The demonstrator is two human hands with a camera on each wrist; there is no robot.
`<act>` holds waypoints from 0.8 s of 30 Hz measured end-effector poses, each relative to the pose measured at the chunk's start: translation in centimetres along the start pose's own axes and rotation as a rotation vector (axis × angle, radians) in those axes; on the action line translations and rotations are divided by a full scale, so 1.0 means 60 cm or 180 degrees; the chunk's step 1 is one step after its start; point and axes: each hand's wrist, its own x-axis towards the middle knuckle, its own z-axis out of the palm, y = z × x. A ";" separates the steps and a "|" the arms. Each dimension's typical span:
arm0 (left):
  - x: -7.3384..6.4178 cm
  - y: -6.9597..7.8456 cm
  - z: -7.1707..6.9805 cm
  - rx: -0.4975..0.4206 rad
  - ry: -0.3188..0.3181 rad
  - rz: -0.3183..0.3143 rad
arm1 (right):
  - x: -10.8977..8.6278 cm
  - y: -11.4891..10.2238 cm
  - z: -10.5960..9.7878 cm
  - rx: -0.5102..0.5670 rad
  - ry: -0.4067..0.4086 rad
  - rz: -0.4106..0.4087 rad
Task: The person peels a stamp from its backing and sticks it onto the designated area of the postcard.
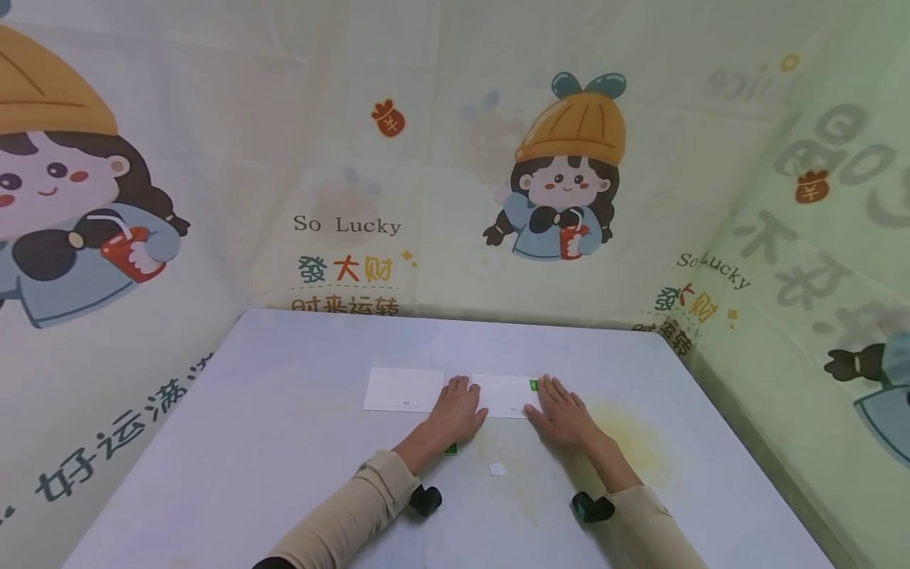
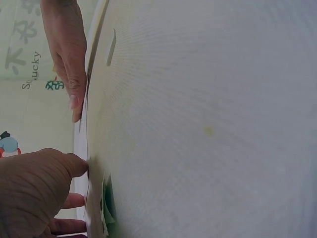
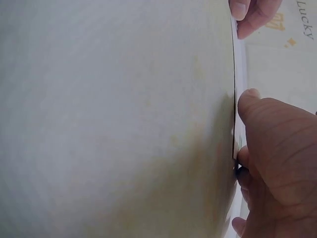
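Observation:
Two white paper rectangles lie side by side on the table: a left sheet (image 1: 402, 389) and a right sheet (image 1: 502, 393). A small green patch (image 1: 534, 385) shows at the right sheet's upper right corner. My left hand (image 1: 458, 409) rests palm down between the two, its thumb on the right sheet's left end. At that sheet's other end, my right hand (image 1: 566, 412) lies with extended fingers along the edge and thumb at the lower corner. In the left wrist view, a folded green paper piece (image 2: 106, 206) lies near the left hand, mostly hidden by the wrist in the head view.
A small white paper square (image 1: 497, 469) lies on the white table (image 1: 298, 442), nearer me than the sheets. Black wrist cameras (image 1: 426, 500) hang below both sleeves. Printed cloth walls (image 1: 455, 197) enclose the table's back and sides.

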 end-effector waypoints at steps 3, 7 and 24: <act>0.000 -0.001 0.001 -0.0002 0.0013 0.0002 | 0.000 0.002 0.002 -0.0005 0.0018 0.0010; 0.002 -0.002 0.002 0.0012 0.0026 -0.0005 | -0.002 0.001 0.000 -0.0010 0.0039 -0.0007; 0.003 -0.001 0.006 0.0034 0.0036 0.0005 | -0.007 0.003 0.001 0.0117 0.0217 -0.0003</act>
